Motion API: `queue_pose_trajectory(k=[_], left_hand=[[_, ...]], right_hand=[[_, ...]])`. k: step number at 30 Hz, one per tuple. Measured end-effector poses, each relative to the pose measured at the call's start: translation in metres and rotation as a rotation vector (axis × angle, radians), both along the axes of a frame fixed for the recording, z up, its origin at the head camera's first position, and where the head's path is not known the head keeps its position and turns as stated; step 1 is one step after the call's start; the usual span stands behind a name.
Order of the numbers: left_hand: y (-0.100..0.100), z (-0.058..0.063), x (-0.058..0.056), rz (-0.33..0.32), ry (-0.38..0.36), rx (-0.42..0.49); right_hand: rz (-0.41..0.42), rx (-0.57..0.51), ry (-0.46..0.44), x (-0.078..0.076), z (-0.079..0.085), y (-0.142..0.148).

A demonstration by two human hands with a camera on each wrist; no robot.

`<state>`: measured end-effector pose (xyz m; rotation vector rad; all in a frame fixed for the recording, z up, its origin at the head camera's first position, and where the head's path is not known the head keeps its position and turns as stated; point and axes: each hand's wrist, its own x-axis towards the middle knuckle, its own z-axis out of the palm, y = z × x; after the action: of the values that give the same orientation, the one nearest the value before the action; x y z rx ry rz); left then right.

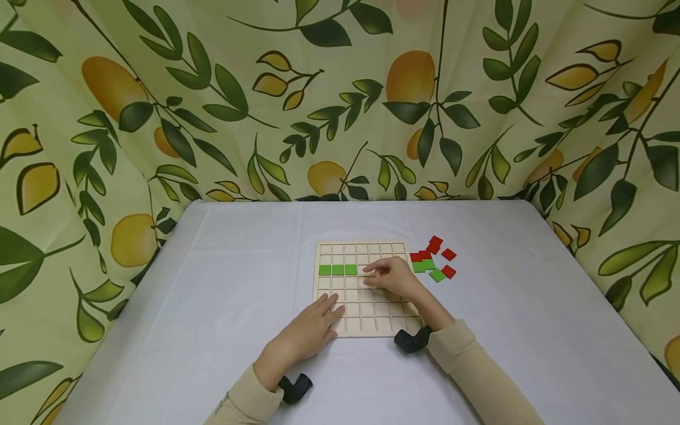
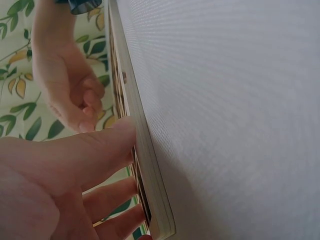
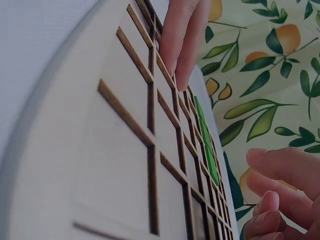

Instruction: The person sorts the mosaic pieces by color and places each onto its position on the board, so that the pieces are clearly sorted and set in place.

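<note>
Head view: left fingers (image 1: 329, 303) spread on gridded board (image 1: 368, 309), right fingers (image 1: 378, 264) loosely bent above.

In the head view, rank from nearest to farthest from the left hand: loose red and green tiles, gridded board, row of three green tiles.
From the left hand:
1. Gridded board: directly under it.
2. Row of three green tiles: on the board, farther up.
3. Loose red and green tiles: at the board's right side.
</note>
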<state>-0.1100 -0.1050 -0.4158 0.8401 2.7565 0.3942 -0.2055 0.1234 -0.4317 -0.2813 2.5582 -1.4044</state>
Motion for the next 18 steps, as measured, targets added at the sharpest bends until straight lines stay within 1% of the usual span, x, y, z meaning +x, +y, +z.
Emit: queue_pose_trajectory(k=[6, 18], left_hand=[[0.000, 0.000, 0.000, 0.003, -0.002, -0.001], [0.001, 0.000, 0.001, 0.000, -0.001, 0.007]], right_hand=[[-0.003, 0.013, 0.000, 0.005, -0.002, 0.007], [-0.048, 0.009, -0.013, 0.015, -0.002, 0.024]])
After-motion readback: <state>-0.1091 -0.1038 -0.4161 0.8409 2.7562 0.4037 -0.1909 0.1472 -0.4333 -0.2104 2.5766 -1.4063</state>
